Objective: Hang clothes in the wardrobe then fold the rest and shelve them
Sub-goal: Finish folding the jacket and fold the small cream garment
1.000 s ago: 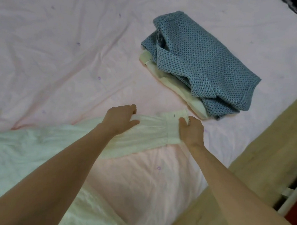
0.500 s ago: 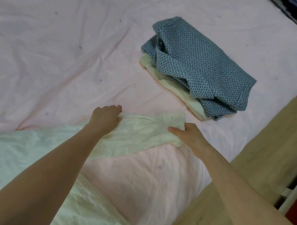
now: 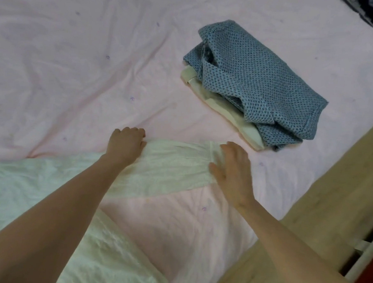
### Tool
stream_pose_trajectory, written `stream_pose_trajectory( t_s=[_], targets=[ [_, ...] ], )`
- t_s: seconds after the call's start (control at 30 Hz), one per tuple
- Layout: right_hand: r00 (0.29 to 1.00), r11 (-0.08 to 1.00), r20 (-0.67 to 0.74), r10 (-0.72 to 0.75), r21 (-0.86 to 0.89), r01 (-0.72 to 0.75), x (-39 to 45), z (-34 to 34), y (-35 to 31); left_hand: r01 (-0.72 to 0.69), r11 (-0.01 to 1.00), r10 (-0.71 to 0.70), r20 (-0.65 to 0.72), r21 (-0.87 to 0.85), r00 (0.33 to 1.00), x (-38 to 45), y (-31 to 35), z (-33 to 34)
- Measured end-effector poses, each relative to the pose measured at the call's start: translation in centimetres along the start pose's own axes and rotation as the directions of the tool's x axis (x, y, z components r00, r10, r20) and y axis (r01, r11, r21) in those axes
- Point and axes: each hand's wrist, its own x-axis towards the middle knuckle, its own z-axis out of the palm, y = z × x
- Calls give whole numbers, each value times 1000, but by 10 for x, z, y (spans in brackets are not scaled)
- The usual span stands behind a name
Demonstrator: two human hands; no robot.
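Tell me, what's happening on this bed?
A person is laying out a pale green garment on the pink bedsheet, most likely to fold it. The left hand holds the sleeve's upper edge with curled fingers, while the right hand lies flat on the cuff end. Beyond them sits a folded pile: a blue knit on top of a cream garment.

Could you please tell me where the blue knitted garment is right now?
In the head view, the blue knitted garment lies folded upper right on the pink bedsheet, atop a folded cream garment.
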Motion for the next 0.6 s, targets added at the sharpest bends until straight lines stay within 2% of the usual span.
stream_pose_trajectory(
  t_s=[0.07, 0.1, 0.17, 0.27, 0.37, 0.47, 0.53, 0.6],
  targets=[
    [944, 950, 188, -270, -111, 293, 1, 17, -2, 10, 998, -12, -29, -68, 1000, 1, -5, -3],
    [895, 902, 302, -329, -181, 392, 1, 25, 3, 32, 990, -39, -42, -140, 998, 3, -7, -3],
    [847, 843, 426, -317, -282, 458, 1, 36, 16, 68, 967, -81, -43, -248, 996, 6, -8, -1],
    [889, 867, 392, -235, -329, 375, 4, 36, 15, 56, 947, -71, -38, -317, 997, 7, -5, 7],
    [952, 940, 285, -107, -284, 191, 11, 29, 4, 65, 928, -75, -14, -367, 997, 3, 2, 9],
    [915, 952, 383, 130, -307, -7, 21, 24, 12, 81, 918, -84, 10, -389, 996, -1, 7, 9],
    [930, 952, 347, 124, -306, -13, 35, 16, 9, 62, 910, -63, 12, -411, 998, -3, 11, 6],
    [903, 956, 418, 102, -291, 26, 49, 6, -2, 38, 883, -45, -3, -468, 999, -5, 17, 0]
  ],
)
